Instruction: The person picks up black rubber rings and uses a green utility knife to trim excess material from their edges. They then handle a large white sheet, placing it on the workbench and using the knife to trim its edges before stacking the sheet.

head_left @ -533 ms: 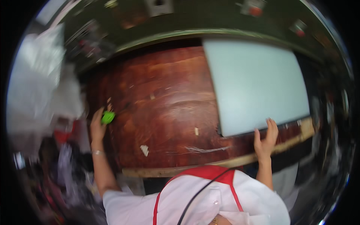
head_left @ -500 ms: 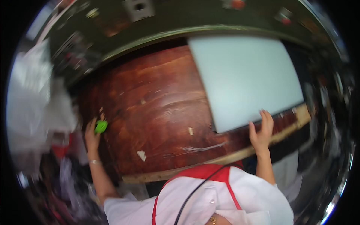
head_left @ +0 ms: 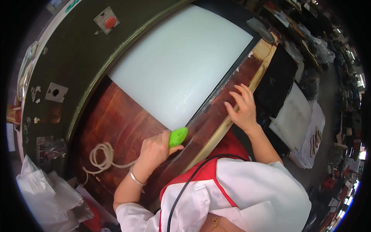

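My left hand (head_left: 155, 149) is closed around a small green hand-held piece (head_left: 178, 136), perhaps an air gun. A pale coiled hose (head_left: 101, 156) runs across the table and passes behind my left wrist. The green piece is at the near corner of a large smooth white sheet (head_left: 181, 65); whether it touches the sheet I cannot tell. Beneath the sheet, a thin black layer (head_left: 251, 47) shows along its right side. My right hand (head_left: 244, 108) is over the table's wooden edge, right of the sheet, fingers spread and holding nothing.
The reddish-brown wooden table (head_left: 119, 106) is bounded by a dark green machine beam (head_left: 83, 42) with a red button (head_left: 110, 22). A grey rounded object (head_left: 261, 30) lies at the far corner. White stacked sheets (head_left: 293, 116) are to the right, clear plastic bags (head_left: 42, 193) lower left.
My view has turned to the right. My left hand, with the green piece, has come from the table's left side to the sheet's near corner. My right hand stays open beside the sheet.
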`<state>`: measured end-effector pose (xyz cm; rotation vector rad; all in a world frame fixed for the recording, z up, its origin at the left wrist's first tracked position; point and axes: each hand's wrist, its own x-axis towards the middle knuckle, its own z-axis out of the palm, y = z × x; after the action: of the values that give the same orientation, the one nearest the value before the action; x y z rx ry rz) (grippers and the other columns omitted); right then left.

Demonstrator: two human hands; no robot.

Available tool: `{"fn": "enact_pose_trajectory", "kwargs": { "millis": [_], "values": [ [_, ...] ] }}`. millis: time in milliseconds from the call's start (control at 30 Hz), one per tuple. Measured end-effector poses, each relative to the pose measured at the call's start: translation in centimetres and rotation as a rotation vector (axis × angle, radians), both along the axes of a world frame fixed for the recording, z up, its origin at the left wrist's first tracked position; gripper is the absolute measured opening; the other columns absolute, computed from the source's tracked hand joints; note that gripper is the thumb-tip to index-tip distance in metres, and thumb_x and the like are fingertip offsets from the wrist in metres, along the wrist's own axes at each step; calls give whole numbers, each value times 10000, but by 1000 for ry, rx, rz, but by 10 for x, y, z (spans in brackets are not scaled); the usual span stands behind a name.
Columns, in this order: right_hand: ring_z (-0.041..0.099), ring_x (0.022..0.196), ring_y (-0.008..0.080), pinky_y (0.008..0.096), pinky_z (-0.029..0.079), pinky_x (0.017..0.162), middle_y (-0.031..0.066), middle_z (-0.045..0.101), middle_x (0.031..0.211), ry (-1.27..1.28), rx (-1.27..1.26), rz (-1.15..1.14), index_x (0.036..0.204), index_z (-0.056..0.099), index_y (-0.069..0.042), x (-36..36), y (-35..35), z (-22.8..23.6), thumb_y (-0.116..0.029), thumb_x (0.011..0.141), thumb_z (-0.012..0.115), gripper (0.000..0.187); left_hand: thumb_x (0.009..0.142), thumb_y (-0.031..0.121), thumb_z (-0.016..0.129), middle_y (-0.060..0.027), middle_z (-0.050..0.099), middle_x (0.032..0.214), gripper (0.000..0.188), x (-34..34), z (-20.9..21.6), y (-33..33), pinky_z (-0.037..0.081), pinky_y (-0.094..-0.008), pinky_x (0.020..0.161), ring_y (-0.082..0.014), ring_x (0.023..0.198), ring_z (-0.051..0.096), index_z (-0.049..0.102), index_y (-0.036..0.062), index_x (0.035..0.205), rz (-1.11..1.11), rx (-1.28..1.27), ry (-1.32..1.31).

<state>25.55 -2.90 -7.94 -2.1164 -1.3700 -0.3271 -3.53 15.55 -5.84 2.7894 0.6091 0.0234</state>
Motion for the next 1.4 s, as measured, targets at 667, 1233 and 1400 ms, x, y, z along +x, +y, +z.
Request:
{"fn": "enact_pose_trajectory", "kwargs": {
  "millis": [667, 1233, 1400],
  "values": [
    [507, 1171, 417, 461, 406, 997, 247, 547, 1247, 357, 177, 161, 1237, 517, 62, 331, 45, -17, -210, 935, 565, 410, 904, 525, 559, -227, 632, 627, 560, 320, 38, 15, 543, -454, 613, -406, 656, 666, 566, -35, 910, 94, -270, 306],
    [350, 1314, 469, 501, 323, 1084, 283, 408, 1384, 90, -238, 303, 1308, 496, 29, 221, 190, -44, -268, 936, 571, 483, 895, 513, 562, -272, 665, 822, 561, 136, 24, 87, 541, -463, 688, -420, 775, 662, 608, -39, 980, 1010, -151, 64],
    [461, 1268, 366, 410, 352, 1069, 228, 496, 1346, 829, 196, 172, 1311, 492, 37, 245, 180, -50, -239, 1003, 453, 415, 915, 434, 577, -272, 649, 761, 466, 264, 27, 118, 516, -483, 656, -425, 737, 646, 603, -27, 978, 666, -198, -3]
  ]
}}
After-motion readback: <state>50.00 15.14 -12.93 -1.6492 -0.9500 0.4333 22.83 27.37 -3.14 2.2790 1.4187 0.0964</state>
